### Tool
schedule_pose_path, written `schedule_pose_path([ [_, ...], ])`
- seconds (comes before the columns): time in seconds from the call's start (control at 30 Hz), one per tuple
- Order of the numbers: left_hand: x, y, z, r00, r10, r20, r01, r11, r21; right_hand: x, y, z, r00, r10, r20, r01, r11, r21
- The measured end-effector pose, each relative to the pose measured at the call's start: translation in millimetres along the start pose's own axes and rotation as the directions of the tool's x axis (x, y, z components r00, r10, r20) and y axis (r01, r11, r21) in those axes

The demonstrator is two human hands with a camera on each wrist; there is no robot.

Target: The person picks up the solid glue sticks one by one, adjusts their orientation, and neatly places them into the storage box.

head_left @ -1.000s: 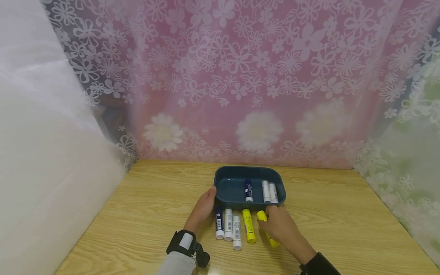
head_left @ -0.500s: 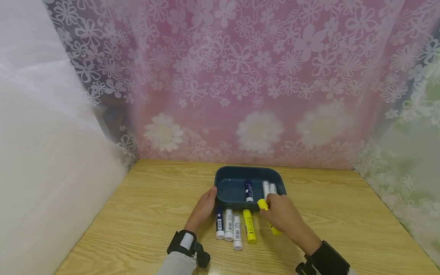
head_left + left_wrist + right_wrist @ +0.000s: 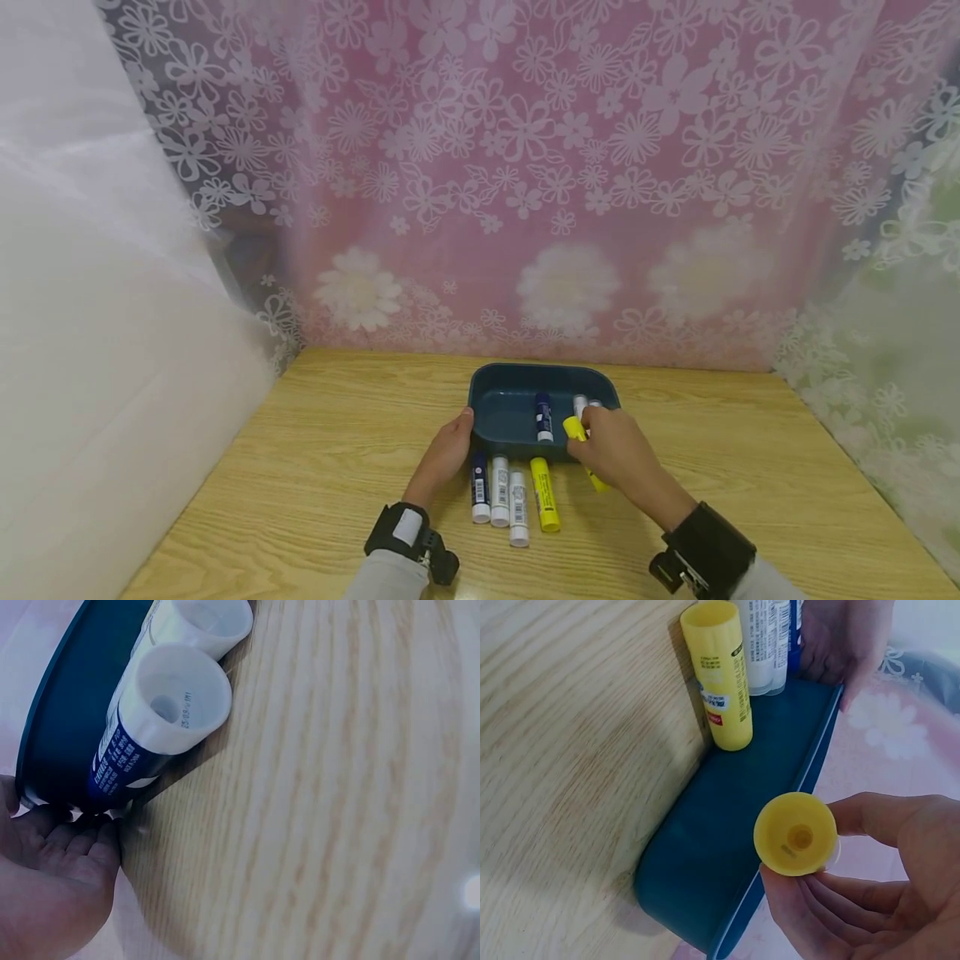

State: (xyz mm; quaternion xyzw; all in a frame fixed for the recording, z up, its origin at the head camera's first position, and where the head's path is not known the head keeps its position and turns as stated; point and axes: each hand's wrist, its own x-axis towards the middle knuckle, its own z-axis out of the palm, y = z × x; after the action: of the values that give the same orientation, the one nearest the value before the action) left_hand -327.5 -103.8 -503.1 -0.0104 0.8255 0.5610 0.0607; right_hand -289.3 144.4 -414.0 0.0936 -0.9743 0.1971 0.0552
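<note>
My left hand grips the left end of a dark teal plastic box, its thumb at the rim. Between thumb and fingers, my right hand pinches a yellow glue stick over the box's front right rim. The right wrist view shows that glue stick end-on. Inside the box lie a navy glue stick and white ones, partly hidden by the right hand. Before the box, a second yellow glue stick, a navy-and-white one and two white ones lie in a row.
The box stands on a wood-grain table. Behind it hangs a pink flowered curtain, close to the table's back edge. White sheeting closes off the left side, and flowered sheeting the right.
My right hand has lifted the yellow glue stick off the table in front of the box, moving it up and away from me to the box's rim. The left hand stays put.
</note>
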Motion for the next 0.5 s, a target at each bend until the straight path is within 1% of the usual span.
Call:
schedule_pose_path([
  [0.13, -0.7, 0.8, -0.2, 1.0, -0.011, 0.003, 0.011, 1.0, 0.006, 3.0, 1.5, 0.5, 1.0, -0.015, -0.013, 0.015, 1.0, 0.004],
  [0.27, -0.9, 1.8, -0.7, 1.0, -0.021, 0.002, 0.021, 1.0, 0.012, 7.9, 1.9, 0.4, 1.0, -0.004, -0.003, 0.004, 1.0, 0.021],
  [0.5, -1.5, 1.3, -0.4, 1.0, -0.012, 0.0, 0.012, 1.0, 0.021, 18.4, 0.1, -6.1, 1.0, 0.009, 0.009, -0.009, 0.998, 0.055],
])
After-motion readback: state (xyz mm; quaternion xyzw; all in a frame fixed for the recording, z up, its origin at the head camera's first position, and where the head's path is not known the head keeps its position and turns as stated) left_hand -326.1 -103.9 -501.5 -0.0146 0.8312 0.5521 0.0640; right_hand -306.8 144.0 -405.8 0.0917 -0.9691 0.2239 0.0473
